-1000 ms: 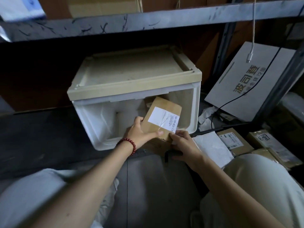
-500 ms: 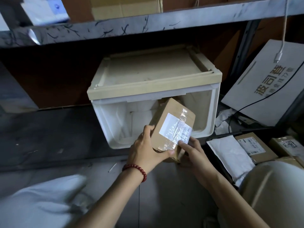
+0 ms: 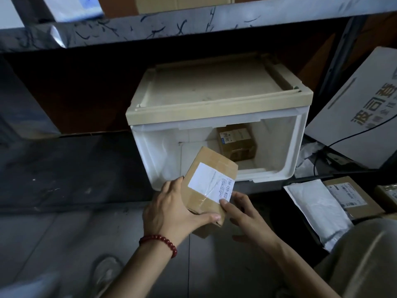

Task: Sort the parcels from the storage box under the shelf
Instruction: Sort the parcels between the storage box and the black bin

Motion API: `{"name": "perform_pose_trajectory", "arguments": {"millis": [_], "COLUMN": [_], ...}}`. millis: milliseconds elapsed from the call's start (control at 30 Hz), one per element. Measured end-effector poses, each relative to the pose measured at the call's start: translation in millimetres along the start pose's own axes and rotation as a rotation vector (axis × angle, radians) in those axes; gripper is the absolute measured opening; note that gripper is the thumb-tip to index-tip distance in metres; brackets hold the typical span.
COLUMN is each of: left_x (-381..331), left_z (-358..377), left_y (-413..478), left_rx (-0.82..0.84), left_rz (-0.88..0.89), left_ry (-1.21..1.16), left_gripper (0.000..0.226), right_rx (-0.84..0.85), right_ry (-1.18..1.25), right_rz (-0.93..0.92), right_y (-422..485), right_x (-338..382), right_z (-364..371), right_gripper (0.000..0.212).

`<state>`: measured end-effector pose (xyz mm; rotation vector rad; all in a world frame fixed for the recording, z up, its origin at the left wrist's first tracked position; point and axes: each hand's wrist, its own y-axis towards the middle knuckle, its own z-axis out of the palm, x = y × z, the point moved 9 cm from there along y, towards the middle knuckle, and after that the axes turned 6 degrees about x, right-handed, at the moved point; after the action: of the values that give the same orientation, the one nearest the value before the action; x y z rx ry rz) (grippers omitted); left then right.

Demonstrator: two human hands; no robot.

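Note:
A white storage box (image 3: 297,147) with a beige lid stands under the metal shelf (image 3: 193,24), its front open. Inside, at the back right, lies a brown parcel (image 3: 236,143). In front of the box I hold a brown cardboard parcel (image 3: 206,190) with a white label, tilted. My left hand (image 3: 171,209), with a red bead bracelet, grips the parcel's left and lower edge. My right hand (image 3: 245,214) touches the label's lower right corner with its thumb, fingers curled under the parcel's right side.
On the floor to the right lie a white padded mailer (image 3: 318,203) and brown labelled parcels (image 3: 352,194). A large white printed carton (image 3: 361,108) leans at the right with a black cable across it. My knee (image 3: 365,254) fills the lower right.
The held parcel has come out of the box and lower, toward me. The second parcel inside the box now shows. The camera view has shifted left.

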<state>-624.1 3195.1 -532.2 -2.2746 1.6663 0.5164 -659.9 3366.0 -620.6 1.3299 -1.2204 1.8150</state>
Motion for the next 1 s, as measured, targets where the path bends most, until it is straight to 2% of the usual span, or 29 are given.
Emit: {"name": "perform_pose_trajectory", "arguments": {"millis": [67,233,433,567,700,1000], "left_x": [0,20,38,25,11,13], "left_z": [-2,21,36,41,39,42], "left_y": [-1,-6,-12,-10,-10,-4], "left_rx": [-0.015,0.087,0.094,0.15,0.219,0.237], "left_rz": [-0.027,-0.14,-0.262,-0.204,-0.126,-0.095], "left_ry": [0.059,-0.056,-0.372,-0.51,-0.54,-0.506], "left_gripper": [0.116,0.132,0.128,0.121,0.111,0.098], "right_rx": [0.013,0.034,0.063,-0.048,-0.067,-0.058], "right_ry": [-0.03,-0.087,-0.137,-0.047,0.187,0.255], "right_rz": [0.005,-0.03,-0.115,-0.121,-0.04,-0.054], "right_y": [-3,-4,4,8,10,16], "right_x": [-1,5,17,17,8,1], "right_z": [5,13,20,2,-10,-15], "right_gripper": [0.025,0.026,0.03,0.031,0.049,0.058]}}
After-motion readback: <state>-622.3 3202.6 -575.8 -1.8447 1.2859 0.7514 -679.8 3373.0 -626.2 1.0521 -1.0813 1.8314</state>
